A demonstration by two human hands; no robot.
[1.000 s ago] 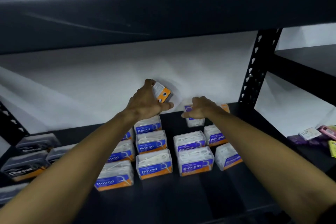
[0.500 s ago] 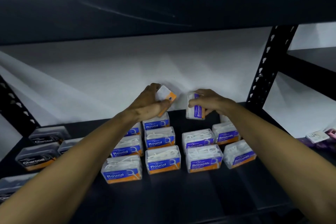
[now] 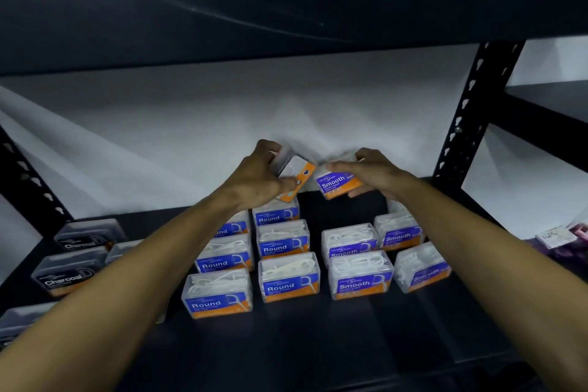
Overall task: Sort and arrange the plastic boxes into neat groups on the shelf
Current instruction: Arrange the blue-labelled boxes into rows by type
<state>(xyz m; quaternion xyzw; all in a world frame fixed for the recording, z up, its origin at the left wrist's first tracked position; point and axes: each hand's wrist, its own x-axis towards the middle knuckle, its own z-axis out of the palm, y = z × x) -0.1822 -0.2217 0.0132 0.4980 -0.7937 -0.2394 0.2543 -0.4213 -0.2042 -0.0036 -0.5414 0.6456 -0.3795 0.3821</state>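
Left hand: the left hand (image 3: 257, 180) is raised over the back of the shelf (image 3: 286, 360), fingers and thumb curled round a tilted box (image 3: 294, 177) whose orange edge and white back face the camera; its label cannot be read
Right hand: the right hand (image 3: 374, 172) grasps a Smooth box (image 3: 337, 184) from above and behind, thumb along its top edge, fingers wrapped under its right end
Held boxes: both are lifted clear of the shelf, close together in front of the white backdrop (image 3: 191, 124), just above the back rows
Round group: Round boxes (image 3: 288, 278) stand in two columns left of centre, blue labels facing forward, partly hidden by the left forearm
Smooth group: Smooth boxes (image 3: 359, 278) stand just right of the Round ones in two columns; the front right one sits turned at an angle
Charcoal group: dark Charcoal boxes (image 3: 68, 274) sit at the far left, well apart from the hands
Right edge: pink and purple packets (image 3: 560, 239) lie beyond the black upright post (image 3: 471, 111)
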